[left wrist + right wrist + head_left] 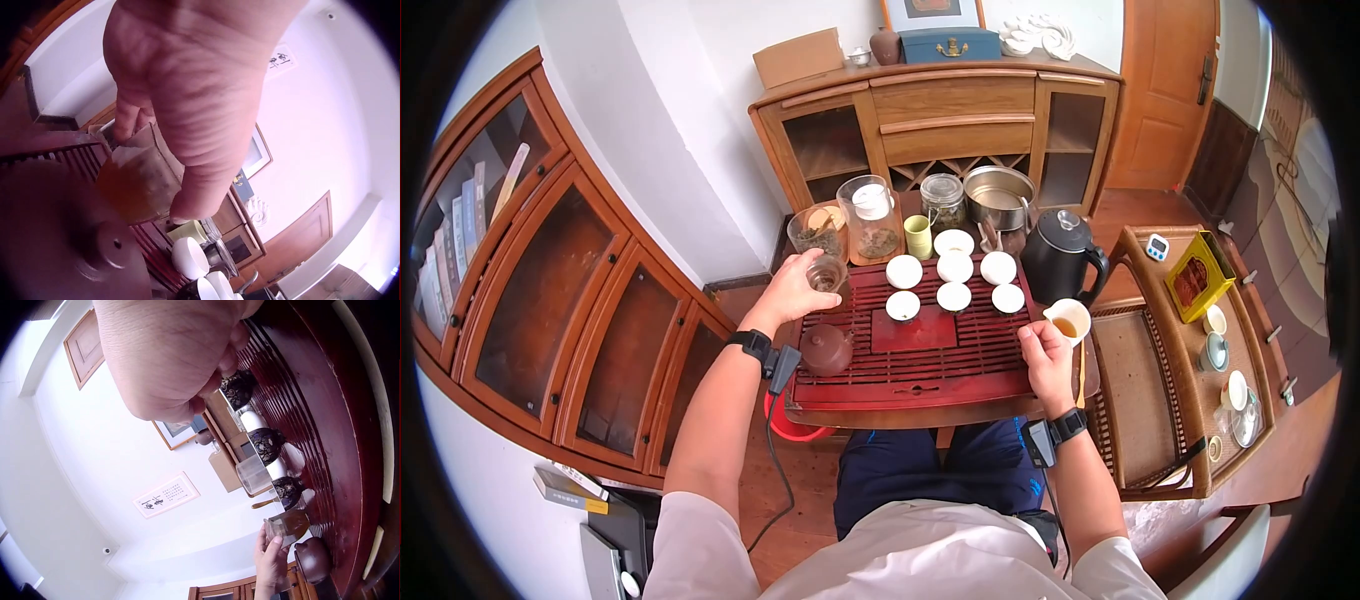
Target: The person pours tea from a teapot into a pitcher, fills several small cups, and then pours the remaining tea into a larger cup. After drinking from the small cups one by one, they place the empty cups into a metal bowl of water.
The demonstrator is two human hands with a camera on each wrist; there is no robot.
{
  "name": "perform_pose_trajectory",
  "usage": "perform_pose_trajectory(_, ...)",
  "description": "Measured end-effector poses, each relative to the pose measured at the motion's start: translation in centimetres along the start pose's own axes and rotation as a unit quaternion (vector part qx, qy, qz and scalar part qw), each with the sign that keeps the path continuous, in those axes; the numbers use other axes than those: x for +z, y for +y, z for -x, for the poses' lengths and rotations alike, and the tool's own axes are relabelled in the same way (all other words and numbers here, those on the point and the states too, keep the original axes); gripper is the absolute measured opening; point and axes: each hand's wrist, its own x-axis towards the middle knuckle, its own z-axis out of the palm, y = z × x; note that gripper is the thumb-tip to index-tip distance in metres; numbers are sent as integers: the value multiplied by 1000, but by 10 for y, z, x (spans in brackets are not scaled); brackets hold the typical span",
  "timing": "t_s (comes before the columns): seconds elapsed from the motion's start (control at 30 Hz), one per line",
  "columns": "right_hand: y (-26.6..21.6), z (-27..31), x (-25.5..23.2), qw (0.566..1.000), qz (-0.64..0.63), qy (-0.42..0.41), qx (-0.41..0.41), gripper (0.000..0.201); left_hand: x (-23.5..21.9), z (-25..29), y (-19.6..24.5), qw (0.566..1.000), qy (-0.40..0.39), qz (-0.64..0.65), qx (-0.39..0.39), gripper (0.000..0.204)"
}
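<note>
My left hand [793,291] grips a clear glass cup [827,274] at the tray's left side, thumb and fingers on opposite sides. Amber liquid shows through the glass cup [134,187] in the left wrist view. Just nearer to me sits a brown clay teapot [826,350] with its lid on. My right hand [1048,358], fingers curled, holds a white pitcher [1072,315] with amber tea inside at the tray's right edge; the hand hides its grip on the handle. Several small cups [953,296], white inside and dark-patterned outside, stand on the red slatted tea tray [890,375].
Behind the tray are glass containers [870,235], a green cup [918,238], a lidded jar [942,200] and a steel pot [998,198]. A black kettle [1055,260] stands at the back right. The rattan cart [1145,390] on the right carries a yellow tin [1200,277] and cups.
</note>
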Motion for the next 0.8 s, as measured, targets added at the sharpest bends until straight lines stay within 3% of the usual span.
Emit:
perform_pose_trajectory(0.37,3,0,1,1000,-9,5,-4,17,2,-7,-10,999,-11,45,23,114)
perform_pose_trajectory(0.8,2,0,2,1000,-24,6,-3,17,7,-3,-4,999,26,44,8,108)
